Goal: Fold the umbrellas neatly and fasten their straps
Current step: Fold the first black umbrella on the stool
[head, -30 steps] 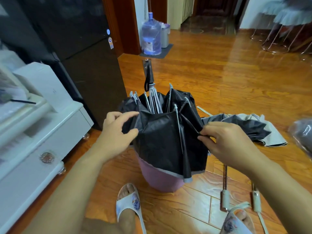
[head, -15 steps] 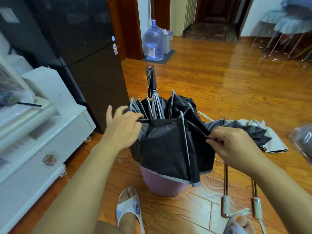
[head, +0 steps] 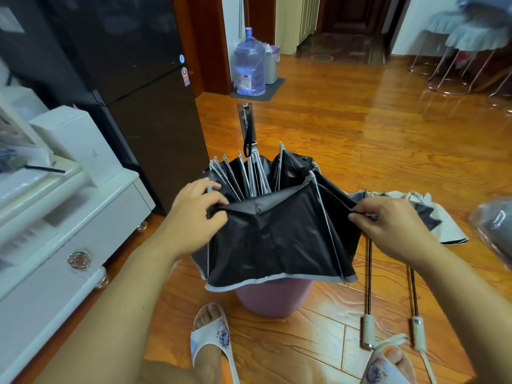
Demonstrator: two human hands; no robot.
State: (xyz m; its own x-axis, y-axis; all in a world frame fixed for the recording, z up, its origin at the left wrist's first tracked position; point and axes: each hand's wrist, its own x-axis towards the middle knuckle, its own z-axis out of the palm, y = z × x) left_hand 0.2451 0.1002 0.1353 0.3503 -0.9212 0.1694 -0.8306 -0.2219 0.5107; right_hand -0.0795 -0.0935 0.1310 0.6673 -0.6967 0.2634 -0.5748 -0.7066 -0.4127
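A glossy white cabinet with a round glass knob stands at far left, beside a black fridge whose stickers are too small to read. My left hand pinches the matte black umbrella canopy, its thin metal ribs fanned upward, over a smooth pink bucket on the polished wood floor. My right hand pinches its opposite fold. Two more umbrellas lie at right, pale handles toward me.

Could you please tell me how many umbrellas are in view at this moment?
3, perhaps. The black umbrella is held between both hands; two more lie on the floor to the right, handles and near the right foot, their canopies bunched, partly hidden behind the right hand.
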